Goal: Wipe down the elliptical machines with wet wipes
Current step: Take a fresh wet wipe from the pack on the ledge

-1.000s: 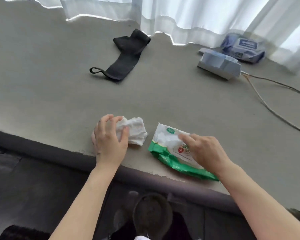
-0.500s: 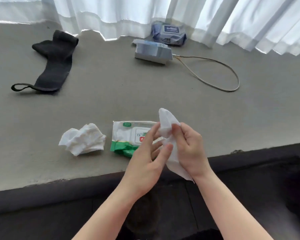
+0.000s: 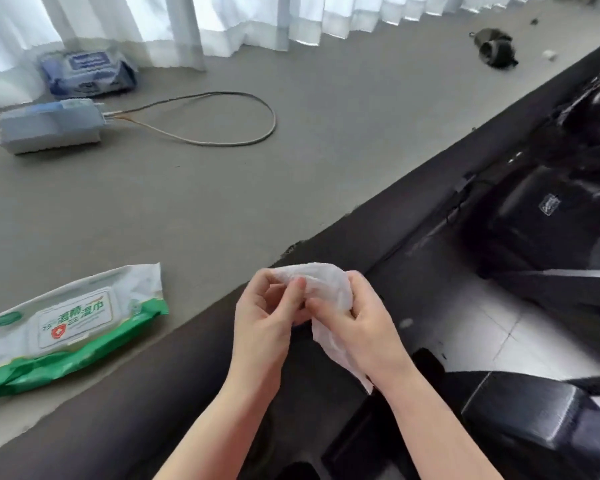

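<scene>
Both hands hold a crumpled white wet wipe (image 3: pixel 329 289) over the dark ledge edge: left hand (image 3: pixel 262 320) pinches its top, right hand (image 3: pixel 357 323) grips its side. Its long axis seems to run downward, loose tail toward the person. The green-and-white wipes pack (image 3: pixel 66 323) lies to the left on the grey ledge (image 3: pixel 205 188).

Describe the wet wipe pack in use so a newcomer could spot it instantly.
Start at the grey ledge under the white curtains. At its near edge, left of both hands, lies the green-and-white wipe pack. The other pack, far back by the curtains, is blue; only this one has green edging and a red shield mark.
</scene>
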